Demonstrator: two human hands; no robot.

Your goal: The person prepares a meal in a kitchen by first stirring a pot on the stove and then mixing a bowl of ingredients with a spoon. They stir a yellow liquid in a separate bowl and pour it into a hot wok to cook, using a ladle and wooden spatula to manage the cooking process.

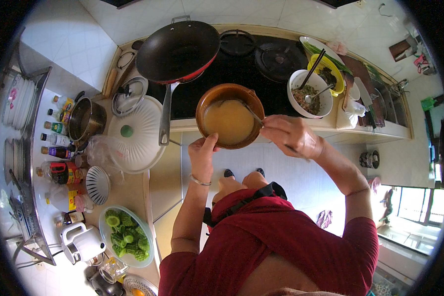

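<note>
A brown bowl [258,100] hangs over the counter's front edge, its near side out above the floor. My left hand [203,150] grips its near left rim, thumb on top. Pale yellow liquid [229,122] fills much of the bowl. My right hand [294,135] holds a thin metal utensil [254,114] by its handle. The utensil's far end dips into the liquid, so its tip is hidden. To the right, a white bowl [293,90] of minced filling [308,97] stands on the counter with dark chopsticks [315,66] and a white spoon [318,94] in it.
A black wok [177,51] sits on the left burner, its handle [165,118] jutting past the counter edge. Left are a white domed lid [140,137], a steel pot [85,118], several bottles and a bowl of cut green gourd [127,235]. A yellow basket [338,74] stands right.
</note>
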